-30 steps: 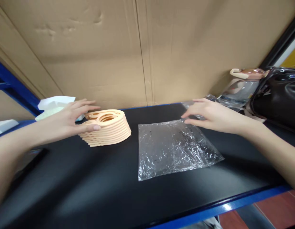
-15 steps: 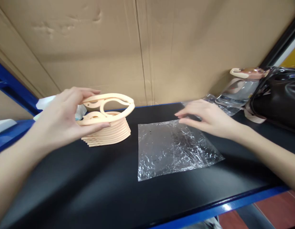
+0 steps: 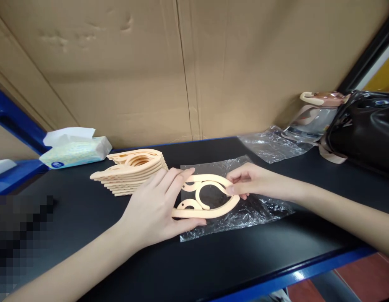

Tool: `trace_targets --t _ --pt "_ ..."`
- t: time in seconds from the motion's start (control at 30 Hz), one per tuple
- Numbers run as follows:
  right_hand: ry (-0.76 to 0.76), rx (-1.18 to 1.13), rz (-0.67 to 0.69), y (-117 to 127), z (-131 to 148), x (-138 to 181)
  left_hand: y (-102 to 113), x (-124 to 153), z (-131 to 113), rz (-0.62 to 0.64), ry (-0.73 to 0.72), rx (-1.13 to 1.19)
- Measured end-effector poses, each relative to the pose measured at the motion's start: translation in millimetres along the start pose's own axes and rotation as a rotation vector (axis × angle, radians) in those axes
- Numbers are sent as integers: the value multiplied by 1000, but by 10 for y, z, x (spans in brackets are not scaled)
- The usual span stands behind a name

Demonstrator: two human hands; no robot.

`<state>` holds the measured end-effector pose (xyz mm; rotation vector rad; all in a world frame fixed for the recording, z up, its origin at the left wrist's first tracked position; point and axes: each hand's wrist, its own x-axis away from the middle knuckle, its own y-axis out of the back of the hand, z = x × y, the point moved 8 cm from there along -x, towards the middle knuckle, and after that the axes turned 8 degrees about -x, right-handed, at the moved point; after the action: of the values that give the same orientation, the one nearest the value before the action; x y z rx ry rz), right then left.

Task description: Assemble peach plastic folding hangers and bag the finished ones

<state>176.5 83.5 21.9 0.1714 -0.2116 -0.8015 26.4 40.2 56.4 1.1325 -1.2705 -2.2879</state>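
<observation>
My left hand (image 3: 156,209) grips one peach plastic cut-out piece (image 3: 207,199) by its left end, thumb under and fingers over it. My right hand (image 3: 247,181) pinches the same piece at its right end. The piece hovers just above a clear plastic bag (image 3: 260,207) lying flat on the black tabletop (image 3: 118,260). A stack of several identical peach pieces (image 3: 131,171) sits to the left, just beyond my left hand, and leans a little.
A tissue pack (image 3: 75,149) lies at the back left. Another crumpled clear bag (image 3: 271,144) lies at the back right, beside a clear jug (image 3: 314,115) and a black bag (image 3: 367,130). A cardboard wall stands behind. The blue table edge (image 3: 307,272) runs along the front.
My left hand lifted the top piece off the stack and carried it right and down over the clear bag. My right hand left the bag's far edge and took the piece's right end.
</observation>
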Motion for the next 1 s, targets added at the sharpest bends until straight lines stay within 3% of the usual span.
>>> trace_targets --t 0.43,0.87,1.0 --pt "-39 -48 13 3 -62 3 -113 9 -5 119 -22 107" --pt "51 43 6 240 20 24 -28 51 80 -8 -9 79" --pt "209 203 -65 179 124 68 24 52 81 -51 -16 36"
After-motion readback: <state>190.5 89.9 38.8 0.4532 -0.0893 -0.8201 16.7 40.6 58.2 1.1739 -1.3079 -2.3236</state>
